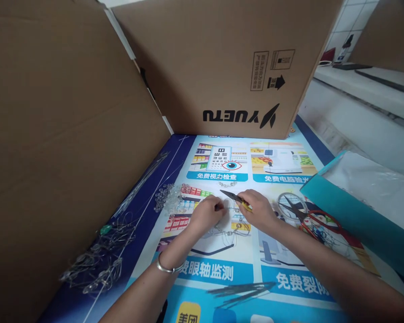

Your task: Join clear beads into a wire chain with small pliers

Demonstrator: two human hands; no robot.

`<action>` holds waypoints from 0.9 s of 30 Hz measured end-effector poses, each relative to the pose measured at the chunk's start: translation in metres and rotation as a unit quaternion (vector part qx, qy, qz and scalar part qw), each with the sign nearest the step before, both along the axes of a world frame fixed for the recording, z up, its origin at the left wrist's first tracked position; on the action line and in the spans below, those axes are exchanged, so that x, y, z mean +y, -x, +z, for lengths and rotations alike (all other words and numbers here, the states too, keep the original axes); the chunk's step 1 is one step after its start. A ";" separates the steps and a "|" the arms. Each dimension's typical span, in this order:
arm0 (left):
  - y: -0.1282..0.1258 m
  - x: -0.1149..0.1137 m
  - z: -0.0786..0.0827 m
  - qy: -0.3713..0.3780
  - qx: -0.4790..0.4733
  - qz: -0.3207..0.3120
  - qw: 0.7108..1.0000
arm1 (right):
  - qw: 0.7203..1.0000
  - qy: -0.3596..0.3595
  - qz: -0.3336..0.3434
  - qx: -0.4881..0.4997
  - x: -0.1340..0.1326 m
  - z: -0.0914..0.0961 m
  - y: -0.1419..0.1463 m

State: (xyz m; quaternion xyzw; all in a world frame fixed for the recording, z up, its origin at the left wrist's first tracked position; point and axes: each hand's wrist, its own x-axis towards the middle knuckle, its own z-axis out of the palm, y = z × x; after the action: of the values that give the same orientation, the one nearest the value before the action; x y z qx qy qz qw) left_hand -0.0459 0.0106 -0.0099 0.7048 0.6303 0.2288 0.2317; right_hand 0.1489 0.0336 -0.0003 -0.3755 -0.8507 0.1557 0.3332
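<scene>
My right hand (257,207) is wrapped round a pair of pliers (234,196) with dark pointed jaws and yellow handles. The jaws point left, above my left hand. My left hand (208,213) is closed in a pinch; whatever its fingers hold is too small to make out. A thin wire with beads (229,233) lies on the printed sheet just below and between both hands. Beyond the pliers is a short curved row of clear beads (227,184). Left of my left hand sits a pile of loose clear beads (170,199).
Red-handled scissors (301,215) lie over a round clear dish (286,202) at right, beside a teal box (357,215). Tangled beaded wire (97,264) lies at left, cut dark wires (242,291) in front. Cardboard panels (222,67) wall the back and left.
</scene>
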 end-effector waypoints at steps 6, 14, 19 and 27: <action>-0.011 -0.002 0.002 -0.002 -0.011 -0.021 1.000 | 1.000 -0.013 -0.002 0.000 0.001 -0.004 -0.008; -0.013 -0.009 0.000 0.005 -0.045 -0.052 0.998 | 0.999 -0.028 0.026 -0.008 0.000 -0.007 -0.008; -0.016 -0.012 -0.002 -0.011 -0.023 -0.052 0.998 | 0.999 -0.031 0.033 -0.011 0.001 -0.008 -0.007; -0.019 -0.014 -0.002 -0.043 -0.053 -0.063 0.996 | 0.999 -0.025 0.044 -0.006 0.000 -0.006 -0.007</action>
State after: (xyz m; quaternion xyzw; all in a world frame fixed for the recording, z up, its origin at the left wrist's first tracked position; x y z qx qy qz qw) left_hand -0.0272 -0.0038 -0.0124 0.7390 0.5614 0.2774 0.2483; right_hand 0.1564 0.0335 -0.0061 -0.3298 -0.8723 0.1462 0.3300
